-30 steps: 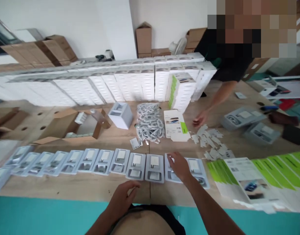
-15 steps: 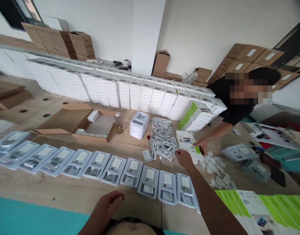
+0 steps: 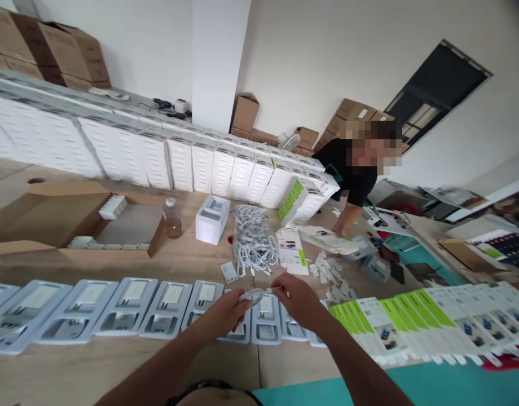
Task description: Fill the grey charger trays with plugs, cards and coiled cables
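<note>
My left hand (image 3: 226, 311) is closed around a coiled white cable (image 3: 251, 294). Two or more fingertips of my right hand (image 3: 297, 298) pinch one end of that cable, a short way to the right. Both hands are above a row of pale plastic trays (image 3: 265, 341), which hold white boxes and small parts in their compartments. Behind my hands lies a heap of more coiled white cables (image 3: 256, 237). Left of the heap's near end is a small white card (image 3: 229, 272).
A co-worker's hand (image 3: 341, 227) is at printed white packages (image 3: 327, 239) across the table. White slips (image 3: 329, 276) lie scattered at right, beside green-and-white packages (image 3: 399, 316). An open carton (image 3: 153, 239), a bottle (image 3: 172, 220) and a tray stack (image 3: 207, 228) stand at left.
My right hand has come back from the cable heap, and a coiled cable is now between both hands. My left hand has risen from the table edge. The view has swung right.
</note>
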